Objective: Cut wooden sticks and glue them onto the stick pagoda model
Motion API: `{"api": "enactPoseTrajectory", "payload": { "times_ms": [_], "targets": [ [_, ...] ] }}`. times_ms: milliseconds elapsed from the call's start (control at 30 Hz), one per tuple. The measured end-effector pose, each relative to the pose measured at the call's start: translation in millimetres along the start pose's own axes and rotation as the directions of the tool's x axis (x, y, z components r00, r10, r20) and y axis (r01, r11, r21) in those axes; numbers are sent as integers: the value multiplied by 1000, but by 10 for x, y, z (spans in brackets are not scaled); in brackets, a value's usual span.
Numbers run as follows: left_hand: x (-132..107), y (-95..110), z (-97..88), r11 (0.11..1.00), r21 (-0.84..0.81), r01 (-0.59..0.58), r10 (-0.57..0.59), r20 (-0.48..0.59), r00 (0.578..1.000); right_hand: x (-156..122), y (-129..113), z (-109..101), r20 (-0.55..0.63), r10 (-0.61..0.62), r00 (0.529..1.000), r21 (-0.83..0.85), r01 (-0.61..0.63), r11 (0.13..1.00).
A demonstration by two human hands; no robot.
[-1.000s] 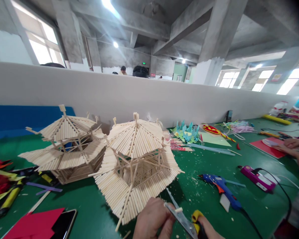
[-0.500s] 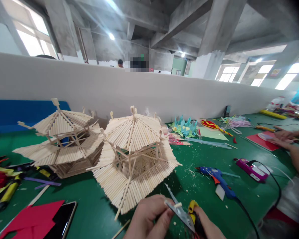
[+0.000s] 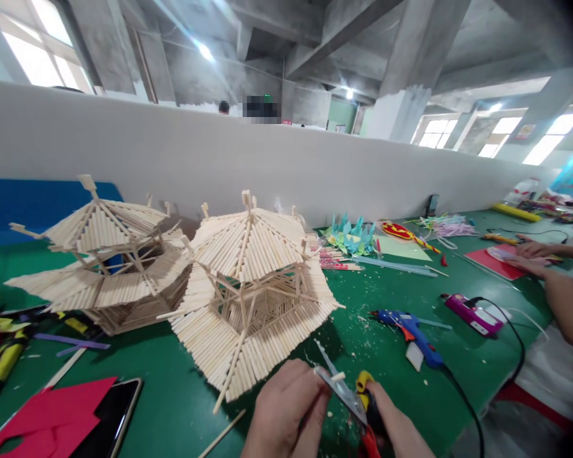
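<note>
My left hand [image 3: 286, 407] is closed, pinching a short wooden stick [image 3: 338, 377] whose pale end pokes out past the fingertips. Around that stick lie the parted blades of the scissors [image 3: 348, 402], which have yellow, black and red handles. My right hand [image 3: 397, 423] grips those handles at the lower edge of the view. Just beyond my hands stands a two-tiered pavilion model [image 3: 253, 305] built of wooden sticks. A second, similar pavilion model [image 3: 119, 273] is to its left. One loose stick [image 3: 222, 434] lies on the green table left of my left hand.
To the right lie a blue glue gun [image 3: 408, 334] and a purple power strip [image 3: 475, 313]. Red paper [image 3: 52, 413] covers part of a phone [image 3: 127, 407] at lower left. Folded paper pieces [image 3: 351, 235] sit near the white partition [image 3: 267, 159]. Another person's hands [image 3: 530, 251] work at far right.
The view has shifted slightly, so the models and tools appear a little further left and higher. Both hands keep their hold on the stick and the scissors.
</note>
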State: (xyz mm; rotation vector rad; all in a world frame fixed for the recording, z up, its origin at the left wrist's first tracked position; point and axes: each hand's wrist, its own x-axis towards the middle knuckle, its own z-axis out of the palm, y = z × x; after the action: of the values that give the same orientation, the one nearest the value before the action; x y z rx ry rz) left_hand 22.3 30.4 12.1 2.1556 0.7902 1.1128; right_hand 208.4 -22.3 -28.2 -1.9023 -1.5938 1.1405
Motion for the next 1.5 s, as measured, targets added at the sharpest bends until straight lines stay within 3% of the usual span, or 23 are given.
{"api": "enactPoseTrajectory", "payload": {
  "times_ms": [100, 200, 267, 300, 367, 467, 533, 567, 667, 767, 867, 933, 1000, 1133, 1200, 1267, 1333, 1400, 1500],
  "targets": [
    [54, 28, -80, 962, -224, 156, -138, 91, 986, -3, -10, -22, 3, -26, 1000, 8, 26, 1000],
    [98, 60, -154, 823, -424, 378, -298, 244, 923, -23, 23, -26, 9, -67, 998, -8, 67, 998],
    [102, 73, -162, 776, -437, 456, -339, 320, 884, -37, 47, -12, 13, -90, 996, -26, 91, 996],
    [96, 75, -149, 792, -407, 455, -343, 318, 884, -42, 53, -1, 24, -95, 995, -24, 95, 995],
    [71, 64, -96, 884, -286, 370, -312, 228, 922, -47, 45, 19, 35, -95, 995, 10, 95, 995],
    [30, 22, -2, 995, -44, 86, -86, 12, 996, -50, -10, 26, 14, -95, 995, 61, 94, 994],
    [19, -1, 22, 999, 5, -47, 47, -32, 998, -49, -55, 8, -5, -100, 995, 65, 100, 993],
    [21, -6, 17, 998, -24, -57, 57, -21, 998, -47, -75, -7, -8, -104, 995, 60, 104, 993],
    [45, 7, -43, 963, -237, 132, -113, 90, 990, -37, -118, -64, 1, -135, 991, 12, 135, 991],
    [73, 26, -105, 812, -447, 375, -288, 252, 924, -32, -127, -103, 8, -180, 984, -28, 181, 983],
    [83, 30, -132, 698, -528, 484, -340, 350, 873, -33, -76, -92, -17, -183, 983, -42, 182, 982],
    [84, 33, -134, 712, -515, 477, -334, 349, 875, -32, -17, -65, -9, -183, 983, -68, 182, 981],
    [85, 37, -123, 795, -440, 419, -305, 306, 902, -28, 31, -40, -7, -169, 986, -91, 167, 982],
    [82, 26, -44, 974, -152, 168, -147, 138, 979, -24, 1, -25, -46, -100, 994, -30, 98, 995],
    [72, 14, -3, 999, -31, 34, -33, 40, 999, -27, -53, -26, -36, -92, 995, 24, 93, 995],
    [54, 10, 9, 1000, -8, -12, 12, 16, 1000, -32, -89, -24, -26, -85, 996, 55, 86, 995],
    [35, 13, -10, 994, -98, 47, -41, 58, 997, -38, -83, -18, -9, -83, 997, 55, 83, 995],
    [21, 21, -45, 953, -242, 183, -153, 140, 978, -43, -41, -12, 10, -86, 996, 21, 86, 996],
    [30, 27, -78, 817, -410, 405, -303, 292, 907, -45, 48, -4, 21, -74, 997, -66, 75, 995]
  ]
}}
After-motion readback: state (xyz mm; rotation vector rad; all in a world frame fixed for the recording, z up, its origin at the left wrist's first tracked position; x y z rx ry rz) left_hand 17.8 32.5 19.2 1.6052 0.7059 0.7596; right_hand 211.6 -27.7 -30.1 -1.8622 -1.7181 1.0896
